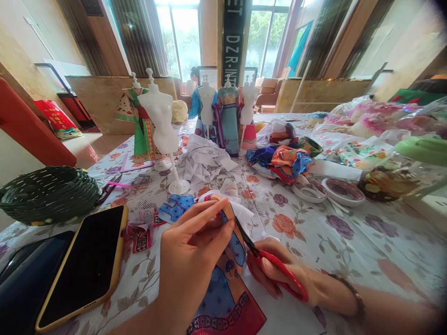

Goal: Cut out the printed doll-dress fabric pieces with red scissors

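Between the thumb and fingers of my left hand [195,242] is pinched a patterned fabric piece [223,298], blue with orange parts and a dark red border. Its lower part hangs down toward the table's near edge. My right hand [275,265] grips red-handled scissors [279,270], their dark blades pointing up and left along the fabric's edge beside my left fingertips. I cannot make out whether the blades are apart. Just beyond my left hand lies a blue patterned scrap [176,207], and red-and-black trimmed scraps [141,232] are left of it.
A phone [84,265] and a dark green basket [49,193] are at left. White mannequins [160,116], some in small dresses, stand behind a heap of white scraps [207,160]. Coloured cloth [282,160], tape rolls [344,191] and plastic bags are at right. Someone sits far back.
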A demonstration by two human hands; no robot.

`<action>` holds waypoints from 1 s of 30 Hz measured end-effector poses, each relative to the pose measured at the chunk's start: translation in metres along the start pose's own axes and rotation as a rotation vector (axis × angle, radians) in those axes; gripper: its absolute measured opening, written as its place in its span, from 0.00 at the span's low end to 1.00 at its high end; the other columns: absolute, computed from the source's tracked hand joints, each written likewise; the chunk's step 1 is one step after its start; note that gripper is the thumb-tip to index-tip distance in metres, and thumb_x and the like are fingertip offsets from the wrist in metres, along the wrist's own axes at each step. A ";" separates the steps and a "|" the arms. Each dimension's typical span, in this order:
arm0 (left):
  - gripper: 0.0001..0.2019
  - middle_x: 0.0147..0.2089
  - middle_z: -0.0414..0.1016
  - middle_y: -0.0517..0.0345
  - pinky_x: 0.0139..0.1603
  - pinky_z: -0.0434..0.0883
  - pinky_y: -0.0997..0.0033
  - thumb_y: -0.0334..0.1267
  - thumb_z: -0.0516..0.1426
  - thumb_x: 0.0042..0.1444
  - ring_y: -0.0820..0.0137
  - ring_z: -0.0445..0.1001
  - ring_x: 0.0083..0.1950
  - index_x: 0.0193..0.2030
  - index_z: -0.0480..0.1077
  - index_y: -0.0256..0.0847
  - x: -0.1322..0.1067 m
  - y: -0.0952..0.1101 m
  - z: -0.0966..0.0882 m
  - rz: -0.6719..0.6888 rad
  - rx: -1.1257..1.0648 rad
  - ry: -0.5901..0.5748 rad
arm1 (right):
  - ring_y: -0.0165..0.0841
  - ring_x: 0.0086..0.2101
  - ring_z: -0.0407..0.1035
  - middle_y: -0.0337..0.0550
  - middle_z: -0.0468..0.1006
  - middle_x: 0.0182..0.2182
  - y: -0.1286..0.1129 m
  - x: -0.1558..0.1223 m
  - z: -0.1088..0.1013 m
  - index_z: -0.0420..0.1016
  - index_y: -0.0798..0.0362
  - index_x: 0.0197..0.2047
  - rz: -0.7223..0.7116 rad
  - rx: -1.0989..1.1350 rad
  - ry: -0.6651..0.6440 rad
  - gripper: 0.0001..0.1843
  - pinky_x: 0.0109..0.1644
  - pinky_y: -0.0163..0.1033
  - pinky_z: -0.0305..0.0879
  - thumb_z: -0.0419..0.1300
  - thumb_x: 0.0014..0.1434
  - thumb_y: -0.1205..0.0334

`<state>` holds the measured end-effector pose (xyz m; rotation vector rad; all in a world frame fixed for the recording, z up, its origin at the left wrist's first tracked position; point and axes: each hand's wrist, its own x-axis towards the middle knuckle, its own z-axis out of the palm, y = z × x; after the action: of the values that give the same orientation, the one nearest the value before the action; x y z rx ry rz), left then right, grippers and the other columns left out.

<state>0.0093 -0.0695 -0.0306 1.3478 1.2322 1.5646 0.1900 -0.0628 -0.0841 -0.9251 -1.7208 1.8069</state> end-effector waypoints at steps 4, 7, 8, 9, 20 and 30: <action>0.17 0.44 0.82 0.70 0.33 0.76 0.90 0.28 0.67 0.47 0.76 0.81 0.36 0.37 0.82 0.60 0.001 0.000 0.001 -0.008 -0.004 -0.009 | 0.26 0.16 0.52 0.34 0.61 0.12 0.000 0.000 -0.001 0.66 0.53 0.24 0.021 -0.013 0.019 0.36 0.20 0.33 0.46 0.52 0.50 0.24; 0.17 0.43 0.82 0.68 0.34 0.77 0.90 0.28 0.67 0.47 0.76 0.81 0.36 0.37 0.82 0.59 0.003 0.000 0.000 -0.005 0.001 -0.008 | 0.26 0.16 0.51 0.34 0.61 0.12 -0.002 -0.001 0.000 0.64 0.53 0.23 0.030 -0.026 0.030 0.36 0.20 0.33 0.45 0.52 0.50 0.24; 0.17 0.43 0.82 0.68 0.34 0.77 0.89 0.28 0.67 0.47 0.76 0.81 0.35 0.37 0.82 0.59 0.003 0.000 0.000 -0.005 0.001 -0.006 | 0.26 0.16 0.51 0.34 0.60 0.12 -0.003 -0.001 -0.001 0.64 0.52 0.23 0.028 -0.031 0.032 0.36 0.19 0.33 0.44 0.52 0.50 0.24; 0.17 0.43 0.82 0.68 0.33 0.77 0.89 0.28 0.67 0.47 0.76 0.81 0.34 0.37 0.82 0.58 0.003 0.000 0.000 -0.007 -0.002 -0.005 | 0.26 0.15 0.50 0.34 0.60 0.12 -0.003 -0.001 -0.001 0.64 0.52 0.22 0.025 -0.035 0.033 0.36 0.19 0.33 0.44 0.52 0.50 0.24; 0.17 0.42 0.82 0.68 0.33 0.76 0.91 0.27 0.67 0.46 0.78 0.80 0.33 0.36 0.82 0.59 0.002 0.002 0.001 -0.023 -0.023 -0.002 | 0.24 0.15 0.50 0.33 0.58 0.12 -0.005 -0.001 0.000 0.58 0.52 0.18 0.016 -0.045 0.060 0.35 0.18 0.34 0.41 0.53 0.51 0.25; 0.14 0.41 0.82 0.66 0.30 0.75 0.89 0.29 0.68 0.45 0.75 0.80 0.35 0.36 0.82 0.56 0.002 0.004 0.001 -0.082 -0.006 0.023 | 0.24 0.14 0.51 0.32 0.58 0.11 -0.002 0.000 0.001 0.61 0.52 0.20 0.072 -0.009 0.047 0.33 0.17 0.32 0.43 0.55 0.49 0.27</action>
<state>0.0099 -0.0690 -0.0264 1.2629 1.2796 1.5290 0.1896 -0.0632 -0.0824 -1.0372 -1.6881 1.8101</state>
